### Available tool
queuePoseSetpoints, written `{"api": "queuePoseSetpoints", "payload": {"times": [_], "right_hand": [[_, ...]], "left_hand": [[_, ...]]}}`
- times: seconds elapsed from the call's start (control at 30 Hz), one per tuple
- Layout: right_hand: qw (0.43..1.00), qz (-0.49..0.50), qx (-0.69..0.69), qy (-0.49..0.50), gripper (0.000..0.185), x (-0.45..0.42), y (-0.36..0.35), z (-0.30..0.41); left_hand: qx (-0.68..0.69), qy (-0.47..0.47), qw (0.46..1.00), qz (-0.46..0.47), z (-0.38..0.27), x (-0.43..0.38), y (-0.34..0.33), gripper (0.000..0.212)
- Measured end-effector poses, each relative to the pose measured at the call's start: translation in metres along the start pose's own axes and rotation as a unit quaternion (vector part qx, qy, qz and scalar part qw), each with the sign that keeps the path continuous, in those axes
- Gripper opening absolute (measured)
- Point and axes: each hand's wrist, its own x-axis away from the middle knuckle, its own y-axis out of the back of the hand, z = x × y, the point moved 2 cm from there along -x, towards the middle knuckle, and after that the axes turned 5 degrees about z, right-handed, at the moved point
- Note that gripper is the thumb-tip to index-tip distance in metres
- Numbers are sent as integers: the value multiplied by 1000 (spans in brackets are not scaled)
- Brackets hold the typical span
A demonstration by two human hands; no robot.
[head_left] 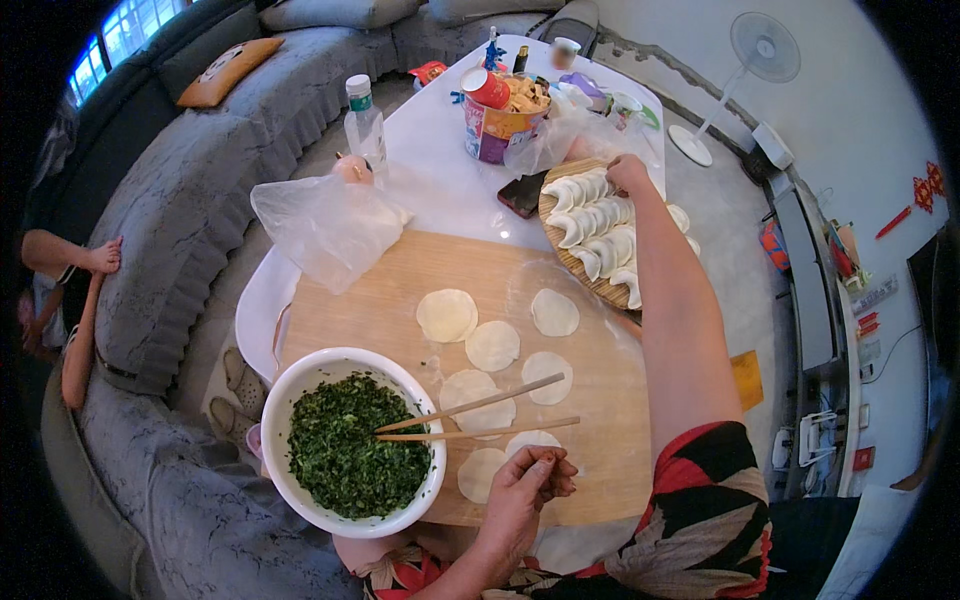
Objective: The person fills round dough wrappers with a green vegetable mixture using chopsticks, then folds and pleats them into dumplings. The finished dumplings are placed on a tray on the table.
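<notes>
My right hand (628,174) reaches to the far edge of a round woven tray (553,225). Its bent fingertips are at the end of a row of white crescent dumplings (589,221); whether they grip one is hidden. Close to my body, my left hand (529,480) is curled with nothing visible in it, above the near edge of a wooden board (600,465). Several round dough wrappers (493,346) lie on the board, two overlapping. At the left stands a white bowl (274,442) of chopped green filling (356,442). Two wooden chopsticks (487,403) rest in it, sticking out rightward over the board.
A clear plastic bag (330,225) lies at the board's far left corner, near a plastic bottle (365,124). Beyond the board are a phone (521,196) and a snack bucket (495,135) on the white table (420,142). A person's foot (103,256) rests on the grey sofa (165,225).
</notes>
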Motion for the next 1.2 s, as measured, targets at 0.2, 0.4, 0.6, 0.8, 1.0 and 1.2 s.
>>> {"api": "queuePoseSetpoints", "payload": {"times": [0.2,0.4,0.6,0.8,1.0,1.2], "right_hand": [[991,-124,17,56,21,47,18,27],[960,13,-218,177,18,192,48,69],[945,139,-137,263,15,355,-14,59],[955,7,73,287,47,383,-55,56],[955,15,153,254,54,394,-83,55],[948,24,193,252,57,456,-59,16]], "left_hand": [[-19,-25,999,-38,-5,5,-1,22],[14,-83,994,-67,4,5,11,22],[-12,-159,983,-88,3,12,27,22],[-20,-184,978,-99,1,14,41,21],[-79,-190,977,-60,-5,28,60,20],[-186,-177,965,-44,0,36,73,20]]}}
